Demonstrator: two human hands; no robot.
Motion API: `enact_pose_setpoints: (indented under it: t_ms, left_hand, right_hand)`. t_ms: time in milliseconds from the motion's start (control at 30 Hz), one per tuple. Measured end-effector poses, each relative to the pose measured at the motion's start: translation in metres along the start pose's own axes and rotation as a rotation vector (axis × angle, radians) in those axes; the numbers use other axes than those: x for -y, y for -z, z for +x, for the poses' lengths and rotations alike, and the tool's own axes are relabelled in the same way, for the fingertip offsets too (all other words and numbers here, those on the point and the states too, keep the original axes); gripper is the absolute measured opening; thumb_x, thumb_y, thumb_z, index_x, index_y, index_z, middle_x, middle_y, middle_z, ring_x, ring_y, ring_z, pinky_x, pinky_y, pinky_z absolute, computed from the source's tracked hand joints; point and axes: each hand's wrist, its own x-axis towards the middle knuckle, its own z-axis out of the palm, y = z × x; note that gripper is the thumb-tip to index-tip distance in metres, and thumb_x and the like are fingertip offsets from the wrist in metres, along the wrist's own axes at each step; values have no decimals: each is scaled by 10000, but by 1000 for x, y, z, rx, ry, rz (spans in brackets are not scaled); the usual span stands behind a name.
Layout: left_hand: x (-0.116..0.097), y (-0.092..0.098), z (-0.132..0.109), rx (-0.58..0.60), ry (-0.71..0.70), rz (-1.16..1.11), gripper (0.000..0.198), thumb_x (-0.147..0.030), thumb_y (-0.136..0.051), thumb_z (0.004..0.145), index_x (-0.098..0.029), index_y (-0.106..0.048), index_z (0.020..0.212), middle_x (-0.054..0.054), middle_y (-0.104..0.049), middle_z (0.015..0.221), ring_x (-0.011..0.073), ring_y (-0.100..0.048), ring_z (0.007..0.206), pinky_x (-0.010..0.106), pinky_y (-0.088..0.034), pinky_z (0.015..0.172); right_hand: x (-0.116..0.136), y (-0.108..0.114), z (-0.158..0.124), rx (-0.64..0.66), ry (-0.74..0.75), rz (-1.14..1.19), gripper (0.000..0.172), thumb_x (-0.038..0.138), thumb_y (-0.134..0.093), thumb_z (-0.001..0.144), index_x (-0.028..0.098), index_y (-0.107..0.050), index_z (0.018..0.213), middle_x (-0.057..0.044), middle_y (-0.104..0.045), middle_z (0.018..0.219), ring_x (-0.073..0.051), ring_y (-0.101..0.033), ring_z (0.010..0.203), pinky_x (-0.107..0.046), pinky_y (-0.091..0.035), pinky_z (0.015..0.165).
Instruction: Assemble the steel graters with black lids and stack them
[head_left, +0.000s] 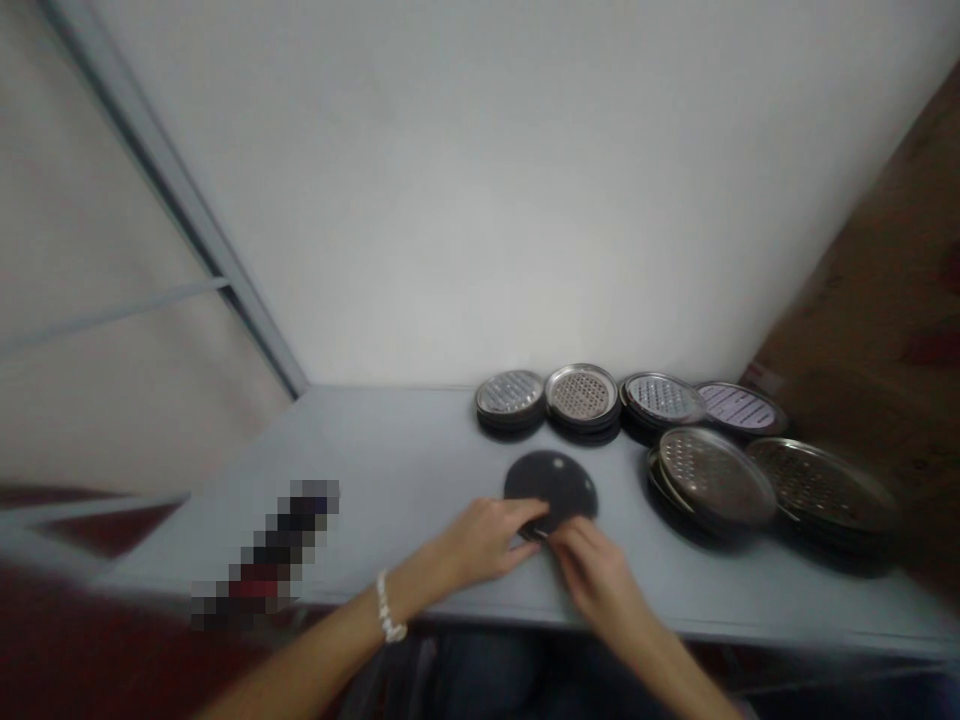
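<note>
A round dark disc (551,481) lies flat on the pale table (397,470), a little right of the middle. My left hand (484,540) and my right hand (592,570) meet at its near edge. Fingers of both are curled and pinch the disc's rim. A white beaded bracelet (388,606) circles my left wrist. The picture is blurred, so the exact grip is hard to read.
Several stacks of round perforated metal discs with dark rims stand along the back right, among them one stack (511,397) and a larger stack (712,478). A brown board (885,330) leans at the right. A white wall (480,200) rises behind. A pixelated patch (270,555) covers the table's near left.
</note>
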Motion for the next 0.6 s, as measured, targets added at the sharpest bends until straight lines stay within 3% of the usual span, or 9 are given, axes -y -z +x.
enact_pose_setpoints:
  t_ms: [133, 300, 400, 500, 600]
  left_hand:
    - [-11, -5, 1, -31, 0, 72, 535, -304, -697, 866, -149, -550, 1357, 138, -641, 1355, 273, -624, 1235, 397, -525, 1026]
    - [-20, -14, -1, -69, -59, 208, 431, -252, -620, 907, -150, -589, 1325, 134, -642, 1352, 291, -555, 1305, 442, -488, 1065]
    - [-24, -20, -6, -140, -124, 280, 379, -241, -554, 936, -153, -614, 1300, 145, -654, 1327, 287, -587, 1253, 445, -507, 1032]
    - [-28, -18, -12, -259, -179, 321, 377, -259, -472, 975, -146, -609, 1308, 170, -665, 1299, 295, -622, 1209, 437, -543, 966]
    - [-27, -4, -17, -379, -113, 237, 394, -281, -430, 1005, -163, -557, 1358, 165, -701, 1236, 267, -676, 1129, 398, -564, 928]
  right_hand:
    - [18, 1, 8, -41, -44, 119, 216, 59, -476, 941, 219, -620, 956, -32, -642, 892, -174, -623, 832, -279, -513, 756]
    - [43, 4, 19, -123, -79, 231, 223, 63, -480, 933, 227, -626, 892, -24, -637, 860, -166, -611, 815, -262, -500, 743]
    - [55, 10, 22, -163, -105, 258, 200, 89, -506, 926, 229, -620, 840, -23, -638, 824, -169, -614, 779, -257, -502, 692]
    - [66, 15, 21, -169, -21, 257, 204, 85, -502, 923, 239, -631, 887, -34, -660, 842, -176, -644, 802, -264, -534, 715]
    - [73, 18, 17, -175, 117, 155, 286, 74, -501, 914, 259, -640, 1083, -84, -689, 1049, -207, -672, 968, -310, -568, 829]
